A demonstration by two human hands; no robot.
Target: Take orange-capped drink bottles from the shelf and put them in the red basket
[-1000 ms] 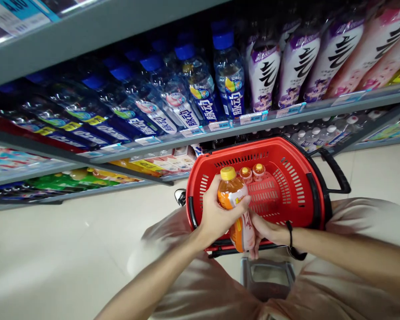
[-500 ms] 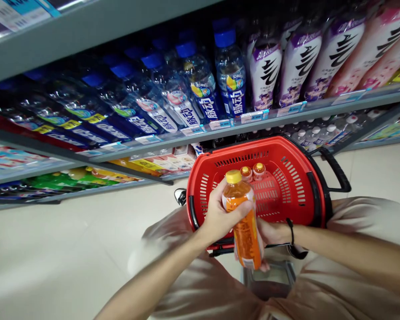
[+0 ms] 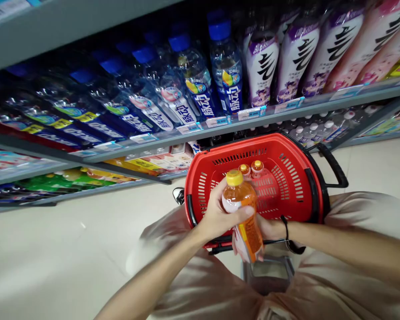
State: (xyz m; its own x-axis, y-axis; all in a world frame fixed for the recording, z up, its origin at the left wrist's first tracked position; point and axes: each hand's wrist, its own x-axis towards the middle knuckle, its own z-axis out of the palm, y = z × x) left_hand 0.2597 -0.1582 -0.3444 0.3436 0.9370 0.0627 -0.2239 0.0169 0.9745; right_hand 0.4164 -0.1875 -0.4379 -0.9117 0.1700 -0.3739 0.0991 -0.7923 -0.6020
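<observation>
Evidently: left hand [image 3: 219,215] curled round orange bottle [image 3: 251,234] | right hand [image 3: 267,228], partly hidden, closed about its lower part

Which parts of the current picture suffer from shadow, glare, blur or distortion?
In the head view: shadow dims the tops of the blue-capped bottles; pale glare lies on the floor; the trousers look soft; the pink bottles seem stretched toward the corner, perhaps by a wide lens; the held orange bottle is fairly clear.

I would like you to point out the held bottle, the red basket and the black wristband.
Held bottle [image 3: 251,235], head view: lower orange side.
Red basket [image 3: 272,153], head view: far inner wall.
Black wristband [image 3: 286,228], head view: visible middle.
</observation>
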